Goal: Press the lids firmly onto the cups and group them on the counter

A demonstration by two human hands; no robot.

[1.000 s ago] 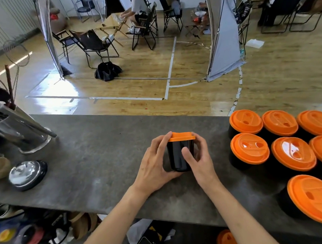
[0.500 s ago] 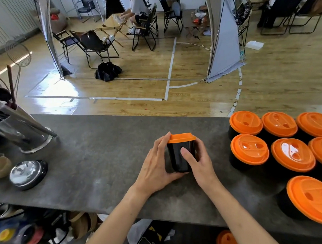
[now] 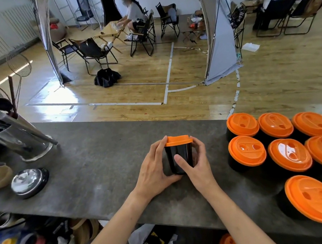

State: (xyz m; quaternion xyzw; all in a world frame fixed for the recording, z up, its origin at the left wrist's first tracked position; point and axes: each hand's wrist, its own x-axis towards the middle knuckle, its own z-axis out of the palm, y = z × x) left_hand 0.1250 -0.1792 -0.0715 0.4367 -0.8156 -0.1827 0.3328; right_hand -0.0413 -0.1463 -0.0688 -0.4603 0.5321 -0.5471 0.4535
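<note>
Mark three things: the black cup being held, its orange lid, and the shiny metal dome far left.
black plastic cup [image 3: 178, 149], head view, upper front wall.
orange plastic lid [image 3: 178, 140], head view, near rim.
shiny round metal dome [image 3: 28, 180], head view, top of the dome.

Black cup [image 3: 178, 156] with orange lid [image 3: 178, 140], mottled grey counter [image 3: 94, 155], black lidded cups [image 3: 247, 152] topped orange

I count nine black plastic cups with orange lids [image 3: 289, 154]: one single cup [image 3: 179, 158], and eight grouped, the last only partly visible.
</note>
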